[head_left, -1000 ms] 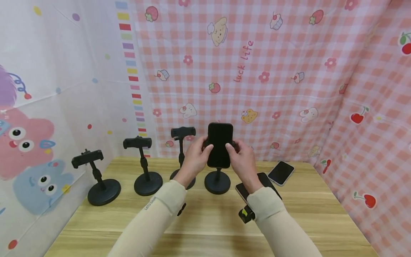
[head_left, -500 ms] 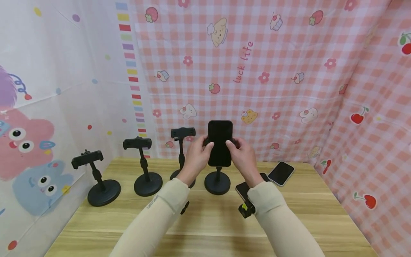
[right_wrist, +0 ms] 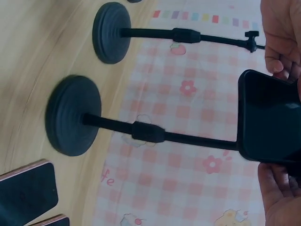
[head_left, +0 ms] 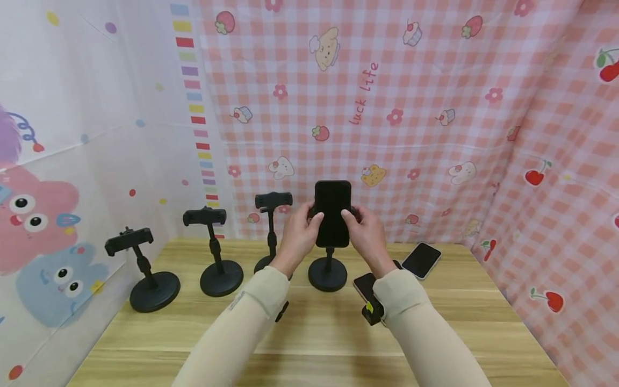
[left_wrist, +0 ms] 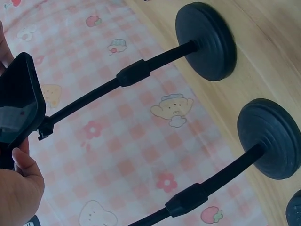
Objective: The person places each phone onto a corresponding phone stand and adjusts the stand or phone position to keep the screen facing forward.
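In the head view a black smartphone (head_left: 332,220) stands upright, screen towards me, at the top of a black phone stand (head_left: 328,274). My left hand (head_left: 301,234) grips its left side and my right hand (head_left: 368,234) its right side. Both thumbs lie on the screen's edges, with the fingers curled behind. The stand's clamp is mostly hidden by the phone and hands. In the right wrist view the stand's pole (right_wrist: 149,132) runs to the lower edge of the phone (right_wrist: 270,120). The left wrist view shows my left thumb (left_wrist: 28,162) by the phone (left_wrist: 21,99).
Three more black stands with bare clamps, a left one (head_left: 150,285), a middle one (head_left: 216,252) and a right one (head_left: 272,226), stand leftward on the wooden table (head_left: 329,344). A phone (head_left: 422,260) lies at the right; a darker phone (head_left: 366,286) lies partly under my right wrist.
The phone has risen slightly, and its lower edge sits a little higher above the stand's base. Both hands keep their hold on its sides. The head view has shifted slightly.
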{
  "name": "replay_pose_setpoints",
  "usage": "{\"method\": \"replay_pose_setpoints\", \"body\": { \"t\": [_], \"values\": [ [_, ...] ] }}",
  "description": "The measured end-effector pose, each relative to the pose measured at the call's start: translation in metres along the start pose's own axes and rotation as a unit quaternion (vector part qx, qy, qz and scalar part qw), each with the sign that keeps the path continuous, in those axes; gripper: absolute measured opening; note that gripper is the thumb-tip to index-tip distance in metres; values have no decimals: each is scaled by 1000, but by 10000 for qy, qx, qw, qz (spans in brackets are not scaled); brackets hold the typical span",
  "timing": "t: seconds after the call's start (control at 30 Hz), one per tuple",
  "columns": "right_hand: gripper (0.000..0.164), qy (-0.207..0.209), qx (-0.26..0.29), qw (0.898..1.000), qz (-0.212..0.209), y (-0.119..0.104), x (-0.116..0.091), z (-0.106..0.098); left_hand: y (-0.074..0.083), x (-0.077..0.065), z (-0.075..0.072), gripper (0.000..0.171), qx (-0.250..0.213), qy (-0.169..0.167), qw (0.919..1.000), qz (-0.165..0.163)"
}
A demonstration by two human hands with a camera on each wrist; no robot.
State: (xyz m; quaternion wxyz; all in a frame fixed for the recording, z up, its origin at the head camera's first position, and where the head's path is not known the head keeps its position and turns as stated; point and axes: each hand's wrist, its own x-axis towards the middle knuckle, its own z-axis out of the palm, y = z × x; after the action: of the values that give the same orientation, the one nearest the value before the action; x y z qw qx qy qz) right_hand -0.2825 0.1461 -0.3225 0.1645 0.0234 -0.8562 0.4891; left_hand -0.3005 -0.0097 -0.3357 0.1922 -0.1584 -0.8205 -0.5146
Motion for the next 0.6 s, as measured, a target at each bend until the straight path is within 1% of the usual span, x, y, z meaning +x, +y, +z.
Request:
{"method": "replay_pose_setpoints", "body": {
  "t": [0.17, 0.27, 0.43, 0.5, 0.6],
  "values": [
    [40, -30, 75, 10000, -10, 5, 2, 2, -3, 2, 2, 32, 140, -114, 9998, -73],
    [38, -62, 83, 9999, -4, 7, 4, 3, -4, 2, 2, 32, 79, -181, 9997, -130],
    [38, -110, 129, 9998, -43, 6, 6, 2, -2, 5, -3, 30, 173, -268, 9995, -26],
    [38, -141, 115, 9998, -49, 3, 6, 1, -1, 7, -4, 30, 216, -324, 9992, -95],
    [39, -185, 10, 9998, 25, 0, 8, -1, 1, 10, -6, 30, 227, -423, 9982, -349]
  ]
}}
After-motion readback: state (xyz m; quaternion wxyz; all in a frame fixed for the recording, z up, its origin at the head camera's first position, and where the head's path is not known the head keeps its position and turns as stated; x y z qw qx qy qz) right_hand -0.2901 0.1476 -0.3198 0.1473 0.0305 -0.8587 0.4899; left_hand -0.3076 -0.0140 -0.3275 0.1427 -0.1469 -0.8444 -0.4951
